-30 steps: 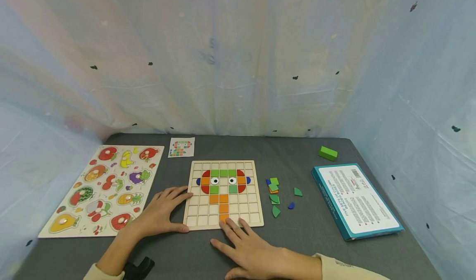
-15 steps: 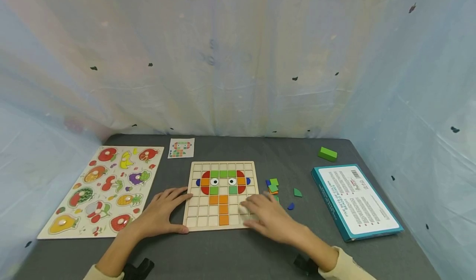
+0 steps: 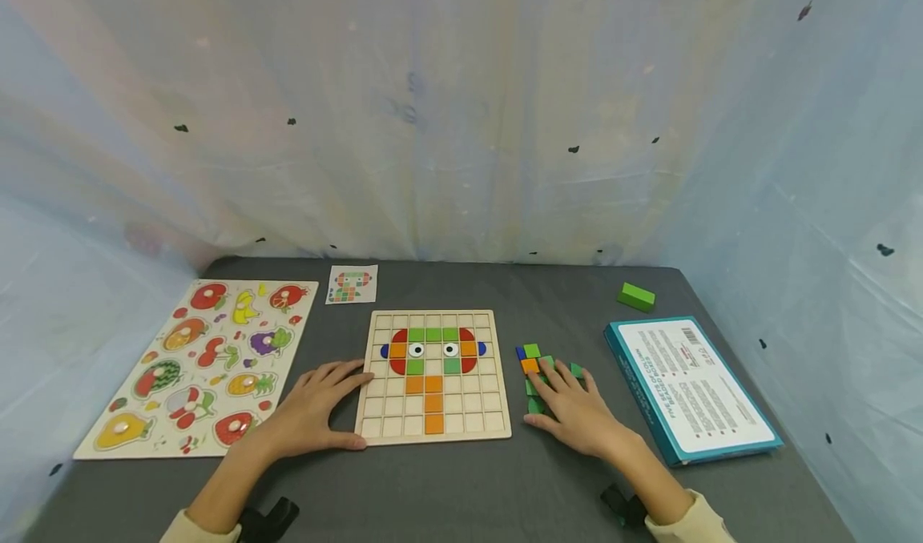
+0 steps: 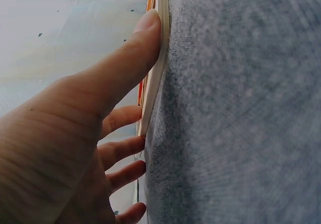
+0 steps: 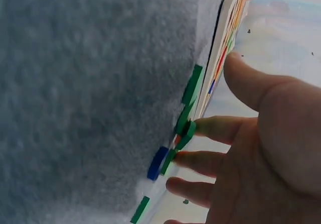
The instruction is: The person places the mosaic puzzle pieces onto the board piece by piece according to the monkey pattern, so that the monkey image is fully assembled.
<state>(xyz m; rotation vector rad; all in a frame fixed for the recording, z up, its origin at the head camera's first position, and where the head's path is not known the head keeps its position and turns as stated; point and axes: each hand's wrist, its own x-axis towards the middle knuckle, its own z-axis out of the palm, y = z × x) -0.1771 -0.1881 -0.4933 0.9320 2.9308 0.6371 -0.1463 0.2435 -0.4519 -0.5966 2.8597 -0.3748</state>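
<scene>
A wooden grid board [image 3: 465,427] lies mid-table in the head view. Red, green, orange and blue pieces and two eye pieces form a face on it, with orange squares [image 3: 433,404] below. My left hand [image 3: 310,411] rests at its left edge, thumb touching the near corner, as the left wrist view [image 4: 100,108] also shows. Right of the board, my right hand [image 3: 577,419] lies with spread fingers over loose green pieces [image 3: 535,405], partly hiding them. An orange square [image 3: 530,366] shows beside the fingertips. In the right wrist view, the fingers touch or nearly touch green pieces [image 5: 187,136] near a blue one [image 5: 158,163].
A fruit puzzle board [image 3: 162,415] lies left, and a small pattern card [image 3: 352,284] behind the grid board. At right are a teal box [image 3: 692,391] and a green block [image 3: 636,297]. A hanging cloth [image 3: 461,126] encloses the table's back and sides.
My right hand has moved from the board's front edge to the right, onto the loose pieces. The green piece over the orange square has shifted off it. The left hand stays put.
</scene>
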